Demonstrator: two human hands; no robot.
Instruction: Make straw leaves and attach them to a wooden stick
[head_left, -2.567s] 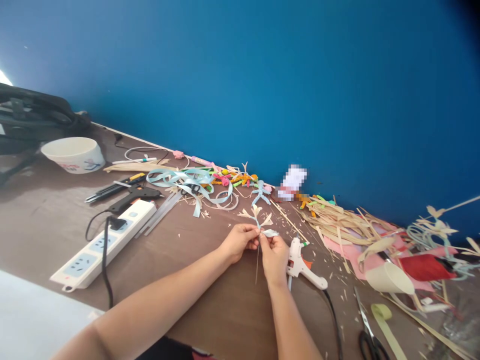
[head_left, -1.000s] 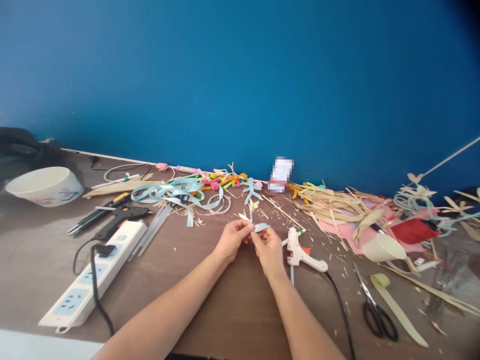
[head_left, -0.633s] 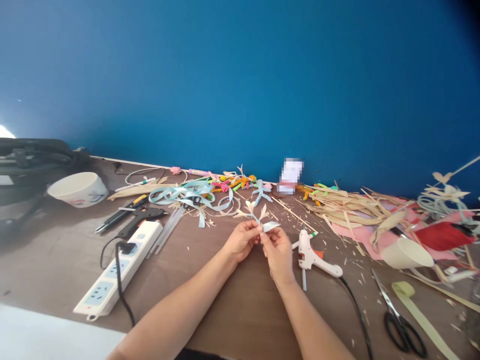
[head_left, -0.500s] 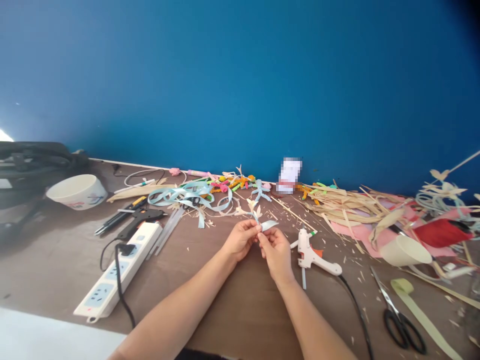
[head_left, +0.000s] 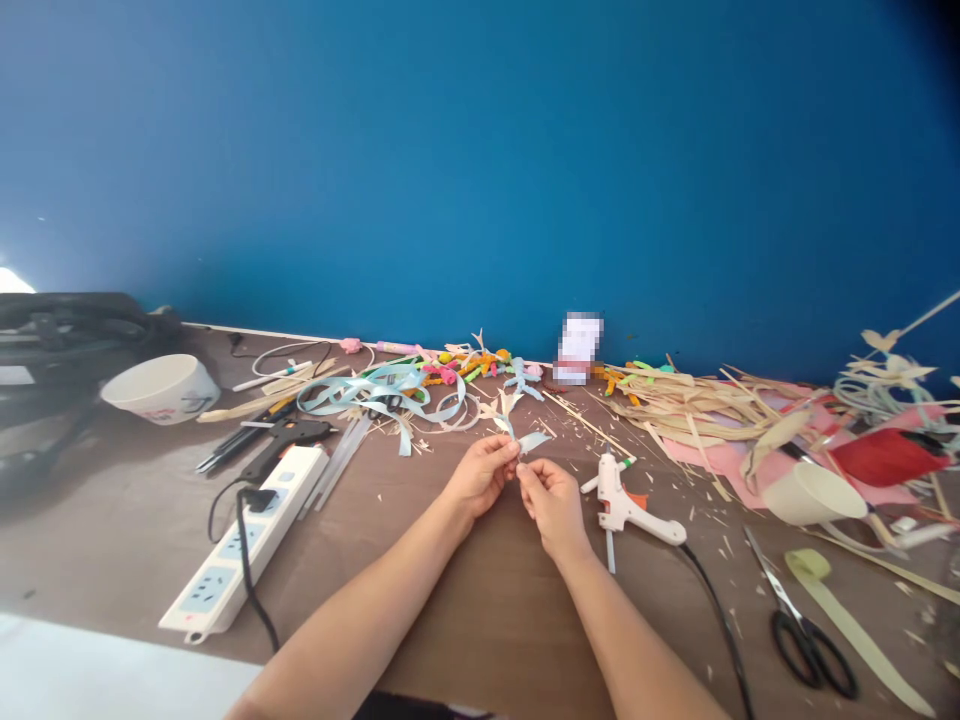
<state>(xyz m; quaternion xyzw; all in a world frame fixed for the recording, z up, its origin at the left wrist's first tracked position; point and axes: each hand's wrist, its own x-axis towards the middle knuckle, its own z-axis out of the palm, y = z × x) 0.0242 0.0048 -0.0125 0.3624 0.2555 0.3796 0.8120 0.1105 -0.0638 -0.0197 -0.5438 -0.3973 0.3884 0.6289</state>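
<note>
A small handmade flower [head_left: 501, 410] with cream petals rises above my fingertips at the middle of the table. Light blue ribbon [head_left: 534, 442] comes off its stem, its loose end pointing right. My left hand [head_left: 484, 480] pinches the stem just under the petals, thumb against fingers. Just below, my right hand [head_left: 551, 500] is closed with thumb and forefinger together at the lower end of the stem; that end is mostly hidden by the fingers. A white hot glue gun [head_left: 626, 512] lies to the right of my right hand.
A power strip [head_left: 247, 545], a black glue gun [head_left: 281, 440] and a white bowl [head_left: 161, 390] are on the left. Blue ribbon loops [head_left: 360, 390] lie at the back. Right are scissors [head_left: 802, 630], green ribbon [head_left: 847, 620], a paper cup [head_left: 814, 495] and dried husk strips [head_left: 697, 405].
My right fingertips have shifted slightly down, off the base of the blue ribbon's tail, which shows more fully. The left hand keeps its pinch. The view has shifted slightly.
</note>
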